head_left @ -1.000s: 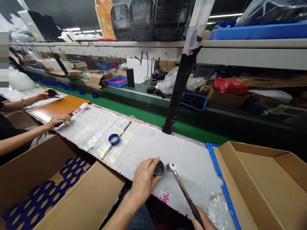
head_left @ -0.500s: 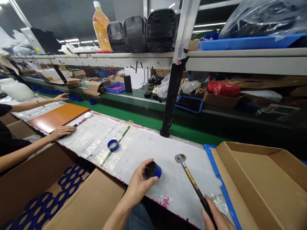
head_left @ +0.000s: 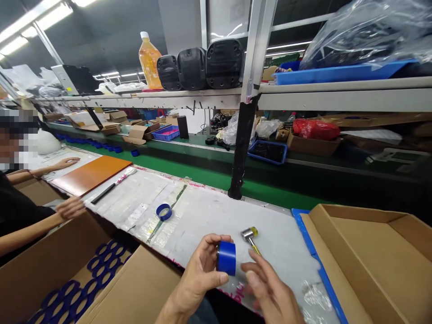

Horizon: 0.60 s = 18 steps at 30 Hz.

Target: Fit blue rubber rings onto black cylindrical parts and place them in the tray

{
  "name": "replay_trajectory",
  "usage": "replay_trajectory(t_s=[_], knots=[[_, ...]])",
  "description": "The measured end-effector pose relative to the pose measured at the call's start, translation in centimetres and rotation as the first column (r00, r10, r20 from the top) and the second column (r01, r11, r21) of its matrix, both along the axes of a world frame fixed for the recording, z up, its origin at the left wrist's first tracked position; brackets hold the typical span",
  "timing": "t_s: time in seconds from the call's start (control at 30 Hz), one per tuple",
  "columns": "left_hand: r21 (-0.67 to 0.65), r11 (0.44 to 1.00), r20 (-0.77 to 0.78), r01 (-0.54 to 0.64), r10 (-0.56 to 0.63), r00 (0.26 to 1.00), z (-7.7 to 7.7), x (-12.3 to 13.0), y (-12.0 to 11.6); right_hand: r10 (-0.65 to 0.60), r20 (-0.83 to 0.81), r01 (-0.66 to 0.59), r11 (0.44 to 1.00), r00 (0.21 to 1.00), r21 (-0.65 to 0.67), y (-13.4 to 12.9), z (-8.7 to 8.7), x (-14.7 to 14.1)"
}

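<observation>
My left hand (head_left: 197, 274) grips a short blue ring (head_left: 227, 258) that has a black piece at its left side, raised a little over the white-covered bench. To the right of it, my right hand (head_left: 272, 288) has its fingers apart and holds nothing; it is slightly blurred. Beyond that hand a small mallet (head_left: 248, 233) with a metal head and a yellow face lies on the bench, most of its handle hidden behind my fingers. Another blue ring (head_left: 165, 217) rests on the bench farther left, near a green stripe.
A cardboard box (head_left: 131, 279) at lower left holds several blue rings. At right stands a cardboard tray (head_left: 364, 256) on a blue edge. A co-worker's hand (head_left: 70, 208) is at left, near an orange board (head_left: 96, 173) and a brush-like tool (head_left: 104, 192). A black-wrapped post (head_left: 240, 153) rises behind the bench.
My right hand has let go of the mallet, which now lies on the bench, and has moved left toward the ring. My left hand has turned the ring. The co-worker's hand has released the brush-like tool.
</observation>
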State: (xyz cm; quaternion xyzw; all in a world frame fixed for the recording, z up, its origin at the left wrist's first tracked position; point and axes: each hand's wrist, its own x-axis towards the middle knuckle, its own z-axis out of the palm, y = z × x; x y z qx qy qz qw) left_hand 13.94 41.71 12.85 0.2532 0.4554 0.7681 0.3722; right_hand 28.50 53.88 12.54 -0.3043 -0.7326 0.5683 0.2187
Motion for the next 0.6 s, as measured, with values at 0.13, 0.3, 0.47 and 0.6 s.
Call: replay_trajectory(t_s=[0.13,0.3,0.47,0.6], knots=[[-0.006,0.999,-0.051,0.052,-0.052,0.997,-0.1,0.2,0.1,0.069,-0.107,-0.081,0.990,0.992,-0.112,-0.9,1.0,-2.8],[0.015,0.999,-0.056,0.038,-0.037,0.998,0.1,0.0,-0.1,0.012,-0.111,-0.027,0.991,0.994,-0.130,-0.9,0.5,-3.1],[0.004,1.000,0.033,0.026,-0.026,0.999,1.1,0.1,-0.1,0.001,-0.138,-0.027,0.982,0.990,-0.185,-1.1,-0.1,-3.0],[-0.014,0.999,0.026,0.047,-0.047,0.999,1.2,0.2,-0.1,0.040,-0.112,-0.062,0.978,0.993,-0.199,-1.2,-0.6,-2.8]])
